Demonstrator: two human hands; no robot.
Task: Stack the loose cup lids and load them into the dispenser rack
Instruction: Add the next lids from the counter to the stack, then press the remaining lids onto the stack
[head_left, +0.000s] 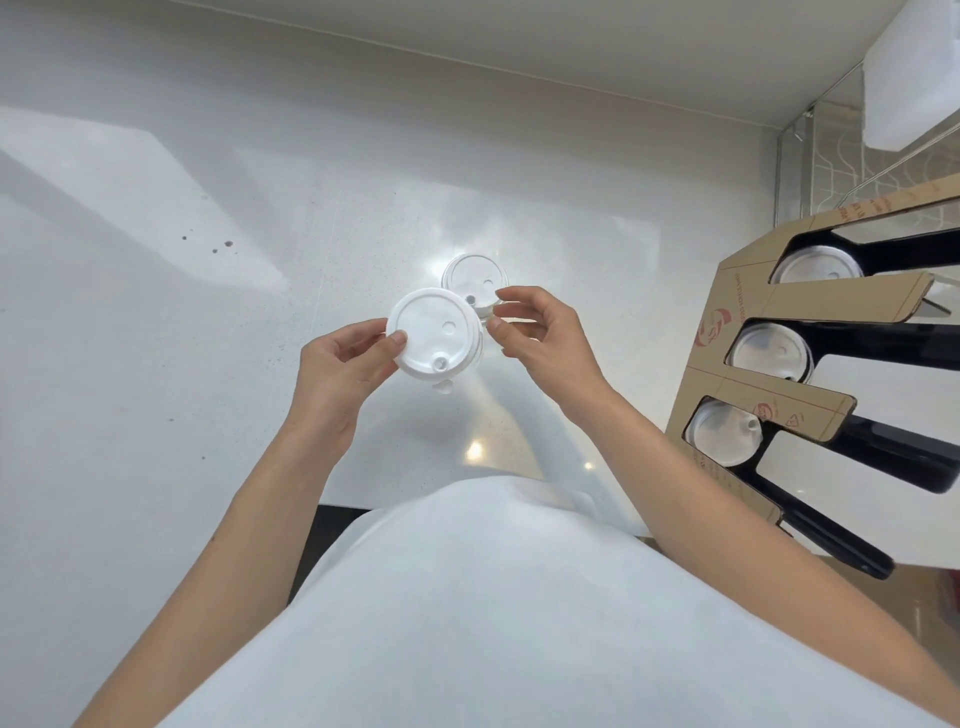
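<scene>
My left hand (347, 364) grips a stack of white cup lids (434, 332) by its left rim, held above the white counter (156, 312). A second white lid (470, 278) lies on the counter just behind the stack. My right hand (540, 332) hovers at the right of the stack, fingers apart and curled, holding nothing, with its fingertips near the rim of the lid on the counter. The cardboard dispenser rack (753, 312) stands at the right, with white lids showing in three of its slots (815, 265).
Black channels run back from the rack's slots (883, 343). The counter's front edge (415, 506) lies just ahead of my body. A few dark specks (215, 244) mark the counter at the left. A white box-like object (914, 73) sits at the top right.
</scene>
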